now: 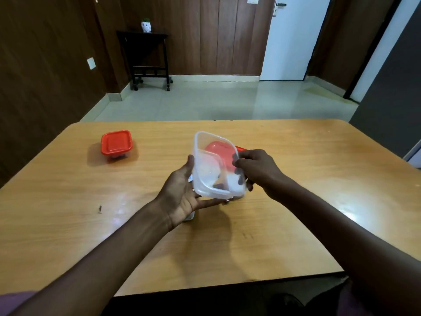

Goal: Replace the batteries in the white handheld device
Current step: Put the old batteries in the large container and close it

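Observation:
My right hand grips the right wall of a clear plastic container and holds it lidless above the table, tipped towards my left. My left hand is spread palm-up against the container's lower rim, thumb on its left side. Dark shapes show through the plastic near the low corner; I cannot tell whether they are batteries or my fingers. A small object shows at my left fingertips. A white object, probably the handheld device, lies on the table, mostly hidden under my left hand.
A red lid lies on the wooden table just behind the clear container. A second small container with a red lid stands at the far left. A small dark scrap lies at the left.

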Demonstrator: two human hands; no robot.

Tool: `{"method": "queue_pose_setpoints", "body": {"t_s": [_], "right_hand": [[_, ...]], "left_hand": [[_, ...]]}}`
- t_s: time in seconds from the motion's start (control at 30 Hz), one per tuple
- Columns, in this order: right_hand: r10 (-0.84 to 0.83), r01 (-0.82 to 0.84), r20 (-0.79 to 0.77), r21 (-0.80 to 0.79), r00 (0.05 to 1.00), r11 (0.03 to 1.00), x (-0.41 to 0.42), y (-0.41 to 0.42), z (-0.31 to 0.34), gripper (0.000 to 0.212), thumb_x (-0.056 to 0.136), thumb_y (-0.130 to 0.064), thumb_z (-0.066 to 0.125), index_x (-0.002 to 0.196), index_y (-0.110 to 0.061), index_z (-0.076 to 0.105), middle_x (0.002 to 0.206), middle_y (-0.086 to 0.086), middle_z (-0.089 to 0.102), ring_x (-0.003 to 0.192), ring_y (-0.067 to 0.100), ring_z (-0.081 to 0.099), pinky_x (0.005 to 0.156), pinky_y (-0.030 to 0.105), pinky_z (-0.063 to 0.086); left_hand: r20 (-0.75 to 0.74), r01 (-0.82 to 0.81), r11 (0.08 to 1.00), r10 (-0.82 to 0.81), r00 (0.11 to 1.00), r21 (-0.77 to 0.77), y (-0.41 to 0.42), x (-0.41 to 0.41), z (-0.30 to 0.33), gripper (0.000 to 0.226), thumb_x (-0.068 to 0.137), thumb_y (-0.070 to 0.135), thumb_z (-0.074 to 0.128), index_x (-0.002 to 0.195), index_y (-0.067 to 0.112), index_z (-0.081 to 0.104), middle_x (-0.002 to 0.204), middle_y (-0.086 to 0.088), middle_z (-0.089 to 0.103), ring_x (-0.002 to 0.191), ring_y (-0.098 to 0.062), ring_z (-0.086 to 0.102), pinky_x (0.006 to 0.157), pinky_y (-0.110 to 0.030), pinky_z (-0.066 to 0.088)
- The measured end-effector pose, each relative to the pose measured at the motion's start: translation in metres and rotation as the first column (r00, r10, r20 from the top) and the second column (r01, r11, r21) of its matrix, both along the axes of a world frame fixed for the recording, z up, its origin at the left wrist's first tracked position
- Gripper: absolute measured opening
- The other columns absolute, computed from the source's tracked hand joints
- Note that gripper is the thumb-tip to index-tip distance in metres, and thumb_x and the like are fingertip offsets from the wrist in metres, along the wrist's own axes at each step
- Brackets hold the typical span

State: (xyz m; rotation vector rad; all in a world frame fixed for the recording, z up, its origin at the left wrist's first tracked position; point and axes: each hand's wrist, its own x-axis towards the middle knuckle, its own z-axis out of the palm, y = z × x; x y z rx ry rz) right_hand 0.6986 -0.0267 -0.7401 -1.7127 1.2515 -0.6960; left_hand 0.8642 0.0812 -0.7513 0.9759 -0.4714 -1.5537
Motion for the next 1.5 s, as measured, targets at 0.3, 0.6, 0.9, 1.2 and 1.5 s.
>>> {"method": "queue_pose_setpoints", "body": {"t_s": [0.3,0.6,0.9,1.2,1.5], "right_hand": [[-0.287,0.176,-0.432,-0.278,0.855,0.944,-0.072,-0.022,-0.011,0.028,0.091,-0.016,0.052,0.11,-0.007,0.07,0.093,0.015,0.072,0.076,0.037,0.067,0.068,0.039,0.059],[-0.267,0.056,-0.677,-0.317,0.686,0.947,-0.09,-0.014,-0.018,0.033,0.085,-0.012,0.056,0.117,-0.008,0.065,0.112,0.014,0.067,0.099,0.038,0.064,0.078,0.037,0.055],[-0.311,-0.149,-0.593,-0.599,0.743,0.786,-0.069,-0.007,-0.013,0.027,0.09,-0.03,0.06,0.11,-0.014,0.069,0.106,0.005,0.066,0.102,0.029,0.061,0.072,0.036,0.051],[0.02,-0.524,-0.682,-0.543,0.731,0.657,-0.021,0.003,-0.024,0.035,0.084,-0.03,0.067,0.118,-0.023,0.071,0.11,-0.003,0.069,0.112,0.028,0.049,0.079,0.037,0.044],[0.077,-0.755,-0.879,-0.356,0.47,0.55,0.013,0.008,-0.026,0.039,0.089,-0.033,0.059,0.127,-0.034,0.068,0.12,-0.009,0.066,0.116,0.026,0.039,0.084,0.043,0.033]], "left_hand": [[0.316,0.153,0.988,-0.138,0.939,-0.021,0.007,-0.041,-0.013,0.038,0.098,-0.005,0.046,0.132,0.001,0.062,0.131,-0.011,0.068,0.122,-0.022,0.065,0.102,-0.042,0.053],[0.422,0.36,0.933,-0.336,0.842,0.024,0.001,-0.053,-0.039,0.051,0.096,-0.009,0.051,0.146,0.003,0.047,0.148,0.0,0.053,0.135,-0.009,0.051,0.107,-0.025,0.047],[0.979,0.306,0.933,0.155,0.13,-0.188,-0.005,-0.035,-0.051,0.035,0.093,0.009,0.063,0.125,0.022,0.069,0.118,0.007,0.069,0.109,-0.005,0.065,0.101,-0.027,0.052],[0.933,0.414,0.905,0.066,-0.355,0.094,-0.003,-0.027,-0.051,0.041,0.094,0.01,0.049,0.134,0.017,0.059,0.132,0.0,0.05,0.103,-0.026,0.063,0.085,-0.045,0.053],[0.907,0.259,0.965,0.08,-0.414,0.033,-0.001,-0.029,-0.039,0.023,0.097,0.026,0.056,0.103,0.013,0.073,0.101,-0.006,0.066,0.092,-0.025,0.064,0.074,-0.037,0.051]]}}
